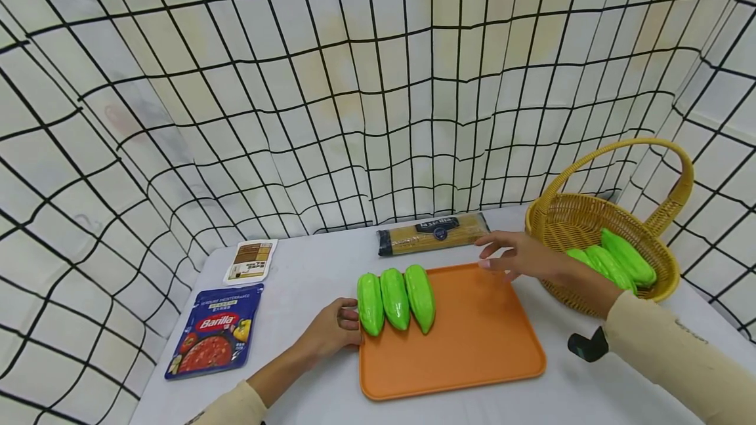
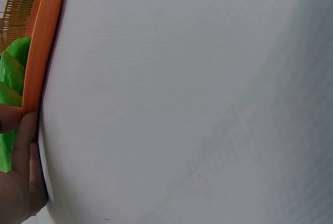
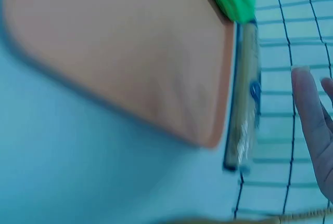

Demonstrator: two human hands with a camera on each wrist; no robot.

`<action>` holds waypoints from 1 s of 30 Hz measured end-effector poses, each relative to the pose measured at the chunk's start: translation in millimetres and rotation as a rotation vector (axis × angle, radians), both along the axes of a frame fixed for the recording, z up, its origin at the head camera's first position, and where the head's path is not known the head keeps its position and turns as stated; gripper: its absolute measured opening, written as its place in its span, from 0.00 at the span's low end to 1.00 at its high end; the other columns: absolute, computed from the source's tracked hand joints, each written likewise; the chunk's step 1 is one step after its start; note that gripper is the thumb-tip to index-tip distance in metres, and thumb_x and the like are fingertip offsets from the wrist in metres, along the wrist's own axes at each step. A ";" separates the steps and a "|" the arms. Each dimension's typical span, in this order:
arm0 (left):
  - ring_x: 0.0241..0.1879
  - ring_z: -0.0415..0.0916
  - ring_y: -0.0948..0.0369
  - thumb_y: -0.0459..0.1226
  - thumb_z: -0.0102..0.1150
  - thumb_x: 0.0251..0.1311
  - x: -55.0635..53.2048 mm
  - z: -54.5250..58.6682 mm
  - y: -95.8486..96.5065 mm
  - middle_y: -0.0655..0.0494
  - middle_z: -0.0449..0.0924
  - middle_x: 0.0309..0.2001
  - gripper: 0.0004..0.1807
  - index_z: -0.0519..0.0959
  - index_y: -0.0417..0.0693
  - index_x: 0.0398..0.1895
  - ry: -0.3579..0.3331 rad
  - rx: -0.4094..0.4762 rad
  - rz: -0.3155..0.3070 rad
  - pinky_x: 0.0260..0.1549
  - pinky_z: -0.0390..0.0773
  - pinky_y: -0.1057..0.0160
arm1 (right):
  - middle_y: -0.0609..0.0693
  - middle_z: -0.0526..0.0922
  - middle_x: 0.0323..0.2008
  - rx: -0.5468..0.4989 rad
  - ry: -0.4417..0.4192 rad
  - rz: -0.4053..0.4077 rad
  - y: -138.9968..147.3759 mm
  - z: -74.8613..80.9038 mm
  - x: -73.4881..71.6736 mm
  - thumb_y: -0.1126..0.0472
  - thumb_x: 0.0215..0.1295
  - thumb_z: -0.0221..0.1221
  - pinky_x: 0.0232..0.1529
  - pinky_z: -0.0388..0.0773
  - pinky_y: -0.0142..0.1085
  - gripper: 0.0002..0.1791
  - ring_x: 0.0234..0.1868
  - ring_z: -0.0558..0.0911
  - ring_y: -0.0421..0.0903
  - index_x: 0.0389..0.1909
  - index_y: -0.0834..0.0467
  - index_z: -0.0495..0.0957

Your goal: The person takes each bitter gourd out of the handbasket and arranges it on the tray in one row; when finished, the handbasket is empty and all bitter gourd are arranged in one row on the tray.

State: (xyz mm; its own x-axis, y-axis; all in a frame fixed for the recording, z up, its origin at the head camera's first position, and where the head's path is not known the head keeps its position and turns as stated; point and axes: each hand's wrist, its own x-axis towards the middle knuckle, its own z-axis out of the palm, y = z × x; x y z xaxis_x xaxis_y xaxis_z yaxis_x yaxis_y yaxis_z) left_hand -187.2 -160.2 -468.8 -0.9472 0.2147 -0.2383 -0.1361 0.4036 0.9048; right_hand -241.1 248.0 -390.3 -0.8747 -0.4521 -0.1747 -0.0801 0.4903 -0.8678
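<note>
Left hand [image 1: 332, 329] pinching the left rim of an orange tray [image 1: 463, 356], right hand [image 1: 520, 256] holding nothing, fingers loosely extended near the tray's far right corner, three green star fruits [image 1: 394, 300] lying far left on it

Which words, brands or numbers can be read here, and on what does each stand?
"Barilla": blue pouch.
"MEDITERRANE...": same pouch, ending unclear.
"la Sicilia", probably: pasta packet.
Too small to read: other print on both, and all on the white-and-brown sachet.
Unreadable: markings on the left sleeve and right sleeve.
</note>
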 end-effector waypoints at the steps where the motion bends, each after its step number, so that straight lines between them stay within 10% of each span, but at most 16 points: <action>1: 0.44 0.77 0.58 0.26 0.69 0.44 -0.2 -0.6 -0.2 0.44 0.75 0.49 0.41 0.67 0.32 0.66 0.003 -0.003 0.000 0.37 0.87 0.60 | 0.63 0.76 0.59 0.006 0.007 0.002 6.2 3.3 3.0 0.51 0.67 0.64 0.45 0.87 0.50 0.35 0.52 0.82 0.60 0.69 0.61 0.66; 14: 0.45 0.77 0.57 0.26 0.68 0.44 -0.1 -1.5 0.4 0.43 0.74 0.50 0.41 0.67 0.33 0.66 0.006 -0.025 0.001 0.37 0.87 0.59 | 0.63 0.74 0.61 0.096 0.068 0.006 86.5 30.6 26.1 0.54 0.70 0.60 0.42 0.87 0.43 0.31 0.50 0.82 0.53 0.69 0.60 0.67; 30: 0.45 0.76 0.56 0.25 0.67 0.44 -0.5 1.1 2.5 0.43 0.74 0.50 0.40 0.66 0.33 0.66 -0.010 -0.018 0.008 0.37 0.87 0.59 | 0.68 0.71 0.62 0.196 -0.030 0.001 144.6 39.2 -13.0 0.51 0.73 0.56 0.52 0.85 0.46 0.36 0.57 0.79 0.58 0.75 0.64 0.58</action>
State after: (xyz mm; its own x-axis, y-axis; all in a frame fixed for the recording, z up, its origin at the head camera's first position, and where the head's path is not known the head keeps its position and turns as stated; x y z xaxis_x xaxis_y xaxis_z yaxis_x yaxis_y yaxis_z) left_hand -187.7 -157.7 -467.7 -0.9464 0.2025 -0.2518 -0.1488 0.4186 0.8959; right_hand -254.1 392.7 -351.2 -0.8671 -0.4081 -0.2857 -0.0561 0.6498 -0.7580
